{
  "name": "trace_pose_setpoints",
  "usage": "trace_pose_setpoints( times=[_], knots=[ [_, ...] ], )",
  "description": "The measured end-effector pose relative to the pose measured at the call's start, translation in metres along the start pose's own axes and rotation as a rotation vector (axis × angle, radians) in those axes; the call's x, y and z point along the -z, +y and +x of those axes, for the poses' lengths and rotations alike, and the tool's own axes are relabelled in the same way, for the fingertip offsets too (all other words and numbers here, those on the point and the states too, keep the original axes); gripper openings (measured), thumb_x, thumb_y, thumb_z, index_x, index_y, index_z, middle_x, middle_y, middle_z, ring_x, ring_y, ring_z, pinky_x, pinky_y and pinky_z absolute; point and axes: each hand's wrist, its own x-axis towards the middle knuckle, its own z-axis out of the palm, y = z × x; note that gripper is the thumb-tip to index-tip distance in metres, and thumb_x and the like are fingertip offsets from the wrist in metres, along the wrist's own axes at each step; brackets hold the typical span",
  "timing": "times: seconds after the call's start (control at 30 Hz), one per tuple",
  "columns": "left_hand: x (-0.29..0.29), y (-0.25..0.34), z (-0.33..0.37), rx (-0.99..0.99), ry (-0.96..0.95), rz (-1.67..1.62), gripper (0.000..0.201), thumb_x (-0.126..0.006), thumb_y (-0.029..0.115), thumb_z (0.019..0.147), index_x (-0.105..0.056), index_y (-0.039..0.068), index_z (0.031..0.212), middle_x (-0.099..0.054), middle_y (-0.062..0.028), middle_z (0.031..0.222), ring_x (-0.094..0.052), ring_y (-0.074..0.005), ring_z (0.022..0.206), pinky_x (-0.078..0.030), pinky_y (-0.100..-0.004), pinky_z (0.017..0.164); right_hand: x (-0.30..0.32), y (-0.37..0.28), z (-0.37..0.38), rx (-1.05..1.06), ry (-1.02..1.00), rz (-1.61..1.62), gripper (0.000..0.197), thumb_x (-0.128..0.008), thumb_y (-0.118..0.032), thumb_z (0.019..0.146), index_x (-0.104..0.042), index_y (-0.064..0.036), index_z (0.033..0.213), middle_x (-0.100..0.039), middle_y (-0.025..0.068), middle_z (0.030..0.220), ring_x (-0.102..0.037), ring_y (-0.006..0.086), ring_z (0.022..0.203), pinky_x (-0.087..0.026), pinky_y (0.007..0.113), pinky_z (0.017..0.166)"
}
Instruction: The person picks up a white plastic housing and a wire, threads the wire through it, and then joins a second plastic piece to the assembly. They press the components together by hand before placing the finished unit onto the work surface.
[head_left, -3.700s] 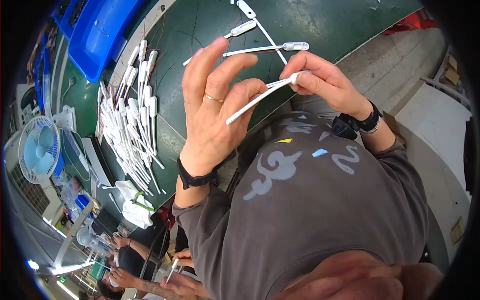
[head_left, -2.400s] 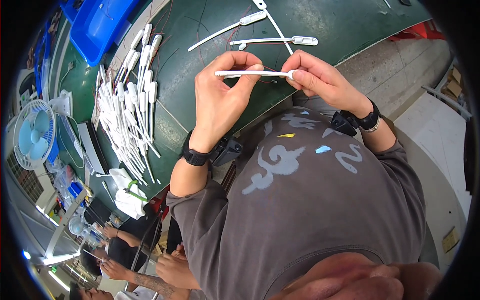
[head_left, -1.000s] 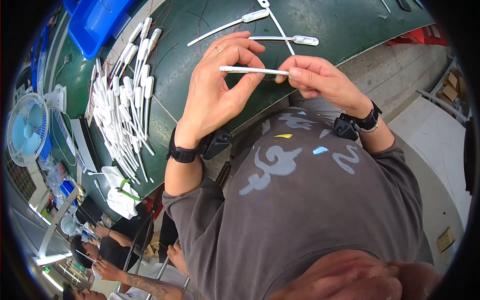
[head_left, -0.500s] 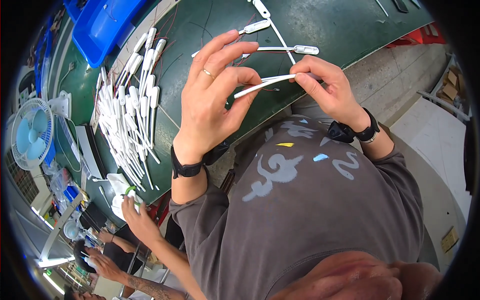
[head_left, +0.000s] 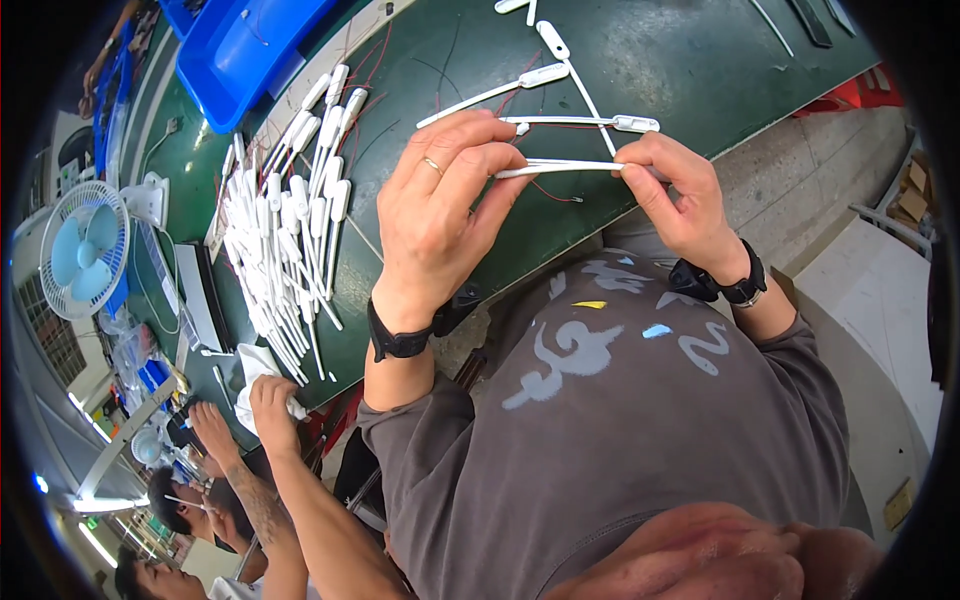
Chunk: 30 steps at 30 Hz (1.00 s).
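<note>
Between my hands runs a slim white plastic stick (head_left: pixel 575 167), which looks like two narrow lengths lying close together. My left hand (head_left: pixel 435 205) pinches its left end between thumb and fingers, hiding that end. At the other end, my right hand (head_left: pixel 680 190) grips it between thumb and forefinger. Just beyond my fingers lies a white long-stemmed piece with an oval head (head_left: pixel 636 123) and a thin red wire along it. Farther off rest a similar white piece (head_left: pixel 543 75) and another with a slanting stem (head_left: pixel 552 40).
Left on the green table (head_left: pixel 640 60) is a large pile of white oval-headed sticks (head_left: pixel 290 220) with red wires. Behind it stands a blue tray (head_left: pixel 225 70). A small fan (head_left: pixel 85 250) is at far left. At lower left, a co-worker's hand (head_left: pixel 272 400) touches white cloth-like material.
My left fingers have closed onto the stick's left end, which stuck out past them before. The stick is now nearly level. The co-worker's hands have moved, and the whole view has shifted slightly.
</note>
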Motion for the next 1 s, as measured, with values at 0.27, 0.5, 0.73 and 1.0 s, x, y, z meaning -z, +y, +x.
trace_pose_setpoints(
  times=[0.27,0.5,0.73,1.0],
  knots=[
    [0.004,0.007,-0.007,0.442,-0.119,-0.262,0.020,-0.077,0.003,0.075,-0.066,0.004,0.091,-0.069,-0.0075,0.092,-0.069,-0.0202,0.082,-0.055,-0.0293,0.067,-0.001,0.003,0.003,0.154,0.076,-0.138,0.006,-0.058,-0.004,0.092,-0.061,0.0007,0.091,-0.054,0.0056,0.077,-0.045,0.0130,0.062,-0.035,0.026,0.054],
    [0.000,0.007,-0.006,0.486,-0.031,-0.482,0.024,-0.074,0.003,0.081,-0.069,0.005,0.104,-0.072,-0.0069,0.096,-0.070,-0.0170,0.079,-0.056,-0.0256,0.067,-0.002,0.009,0.001,0.070,0.083,-0.033,0.010,-0.056,-0.009,0.095,-0.060,-0.0002,0.095,-0.053,0.0018,0.076,-0.044,0.0103,0.062,-0.034,0.025,0.054],
    [0.004,0.004,-0.007,0.410,-0.081,-0.312,0.021,-0.075,0.005,0.081,-0.072,0.006,0.102,-0.073,-0.0059,0.092,-0.071,-0.0155,0.078,-0.056,-0.0256,0.068,0.001,0.004,0.004,-0.164,-0.076,0.261,0.020,-0.053,-0.019,0.099,-0.060,-0.0013,0.094,-0.046,-0.0042,0.071,-0.037,0.0045,0.060,-0.028,0.020,0.053],
    [0.001,0.002,-0.008,0.453,-0.081,-0.351,0.025,-0.074,0.005,0.082,-0.072,0.007,0.106,-0.074,-0.0065,0.095,-0.071,-0.0144,0.076,-0.056,-0.0252,0.069,0.009,0.004,0.008,-0.523,-0.274,0.667,0.025,-0.051,-0.025,0.100,-0.058,-0.0037,0.089,-0.039,-0.0081,0.067,-0.029,0.0006,0.057,-0.023,0.019,0.050]
  ],
)
